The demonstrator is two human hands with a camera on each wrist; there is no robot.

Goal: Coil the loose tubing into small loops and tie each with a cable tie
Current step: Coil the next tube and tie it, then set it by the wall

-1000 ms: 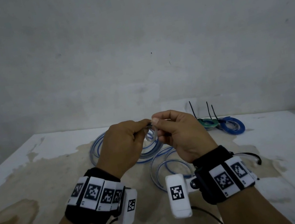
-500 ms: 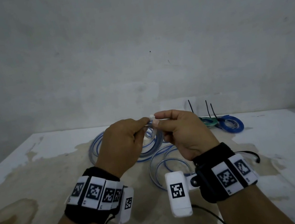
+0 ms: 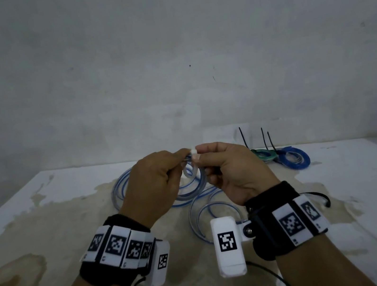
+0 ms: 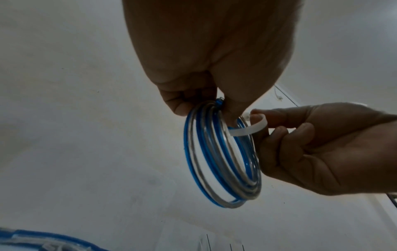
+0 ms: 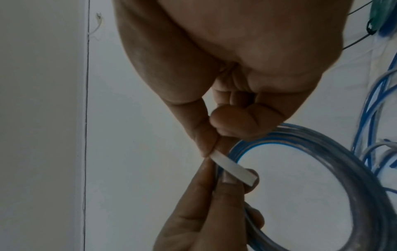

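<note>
A small coil of clear and blue tubing (image 4: pixel 214 161) hangs in the air between my two hands. My left hand (image 3: pixel 182 156) pinches the top of the coil (image 3: pixel 194 175) between thumb and fingers. A white cable tie (image 4: pixel 251 130) curves round the coil's strands near that pinch. My right hand (image 3: pixel 197 156) pinches the cable tie (image 5: pixel 234 169) between thumb and forefinger, close against the left fingertips. The tie's white head (image 3: pixel 193 152) shows between both hands. More loose tubing (image 3: pixel 125 190) lies in wide loops on the table under my hands.
A green coil (image 3: pixel 265 155) and a blue coil (image 3: pixel 295 160), bound with black cable ties whose tails stick up, lie at the back right. The stained white table (image 3: pixel 49 241) meets a grey wall behind. More tubing loops (image 3: pixel 207 214) lie near my right wrist.
Both hands have risen a little and stayed together. The white tie's head has come into sight between the fingertips. The tubing on the table has not moved.
</note>
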